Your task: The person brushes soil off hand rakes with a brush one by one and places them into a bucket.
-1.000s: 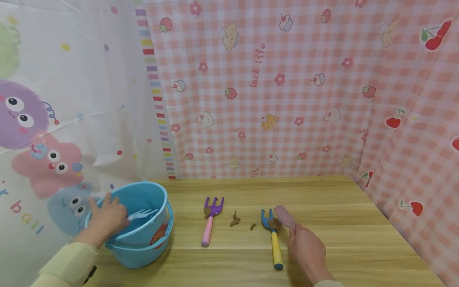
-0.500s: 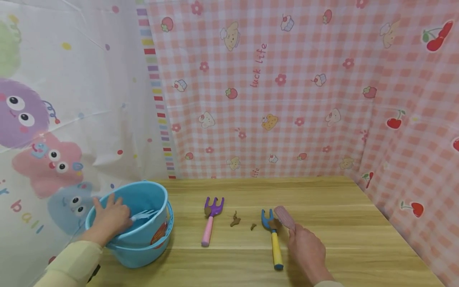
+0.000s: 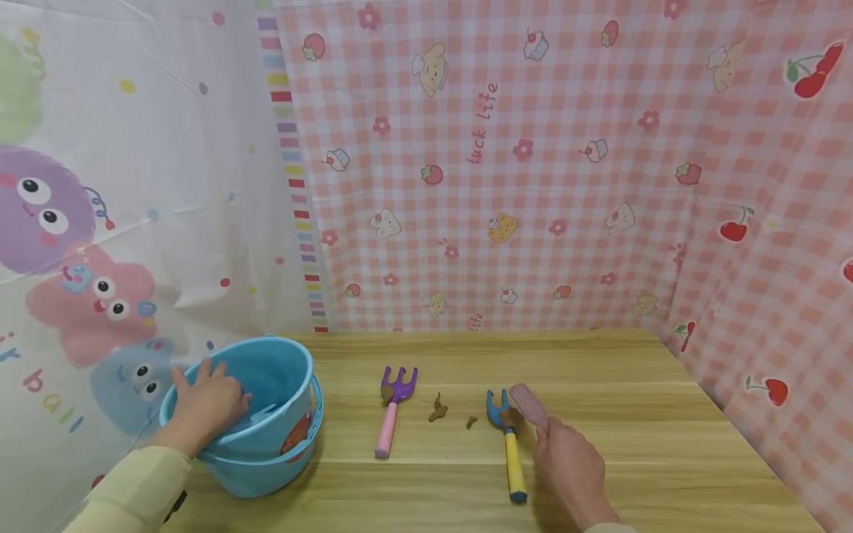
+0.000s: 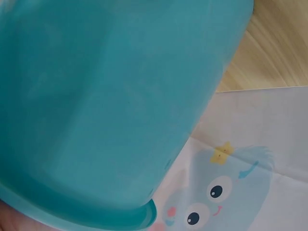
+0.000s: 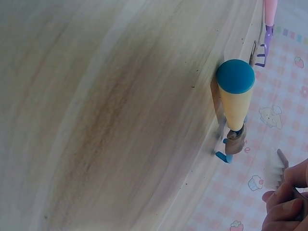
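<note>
head view: the fork [image 3: 262,414] now sits deeper in the bucket [image 3: 256,474], seemingly nearly stowed, grip of left hand [image 3: 208,406] unclear (right hand [image 3: 571,459] grips brush [image 3: 529,403]).

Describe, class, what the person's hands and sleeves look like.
The left hand and right hand are bare, without gloves. The left sleeve is pale yellow and reaches the wrist, with a small dark piece, unclear what, beside it. Only a pale edge of the right sleeve shows.
</note>
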